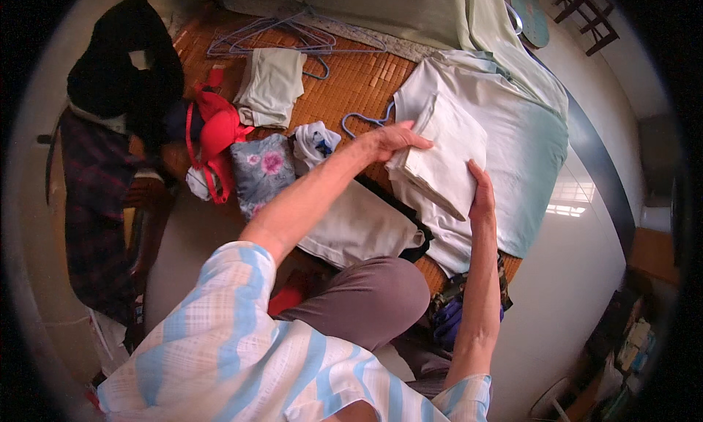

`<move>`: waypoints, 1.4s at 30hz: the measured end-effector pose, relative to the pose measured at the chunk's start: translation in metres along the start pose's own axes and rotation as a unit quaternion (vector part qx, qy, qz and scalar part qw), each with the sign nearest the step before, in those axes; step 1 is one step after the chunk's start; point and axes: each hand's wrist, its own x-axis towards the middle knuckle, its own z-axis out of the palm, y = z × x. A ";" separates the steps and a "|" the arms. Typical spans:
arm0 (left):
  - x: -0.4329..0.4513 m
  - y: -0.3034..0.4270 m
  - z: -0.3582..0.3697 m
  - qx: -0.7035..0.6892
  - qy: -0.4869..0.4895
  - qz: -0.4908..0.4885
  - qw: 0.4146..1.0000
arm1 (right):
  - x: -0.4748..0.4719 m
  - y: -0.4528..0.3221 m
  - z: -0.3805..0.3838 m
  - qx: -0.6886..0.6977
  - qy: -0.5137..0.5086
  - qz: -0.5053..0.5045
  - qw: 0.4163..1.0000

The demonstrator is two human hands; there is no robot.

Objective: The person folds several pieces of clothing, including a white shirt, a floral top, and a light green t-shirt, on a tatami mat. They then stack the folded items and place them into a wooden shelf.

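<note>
A folded white cloth garment [447,147] is held up between both hands, above a white and pale green shirt [511,164] spread on a woven bamboo mat [351,87]. My left hand [401,141] grips its left edge, thumb on top and fingers hidden behind or under it. My right hand [481,191] holds the right edge with the thumb in front. Below the forearm lies a whitish garment [357,224], beside a grey floral cloth [263,166] and a bunched white cloth with blue [316,142]. A folded pale cloth [273,84] lies farther up the mat.
Wire clothes hangers [274,37] are heaped at the mat's far edge; a blue hanger hook [360,120] shows by the shirt. A red bra [217,128] lies at the left, near a chair draped with dark clothes [99,202]. A pale green curtain [489,21] hangs beyond.
</note>
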 end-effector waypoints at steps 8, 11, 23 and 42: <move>-0.108 -0.015 0.030 0.024 0.147 0.167 0.975 | -0.033 -0.030 0.057 -0.087 -0.093 -0.042 0.991; -0.164 -0.024 0.070 0.130 0.268 0.243 0.923 | -0.043 -0.037 0.072 -0.139 -0.166 -0.039 0.976; -0.202 -0.222 0.069 -0.161 0.218 -0.056 0.961 | -0.039 0.054 0.099 -0.544 -0.390 0.062 0.740; -0.168 -0.147 0.009 0.758 0.201 0.166 0.597 | -0.011 0.058 0.101 -0.617 -0.074 -0.294 0.727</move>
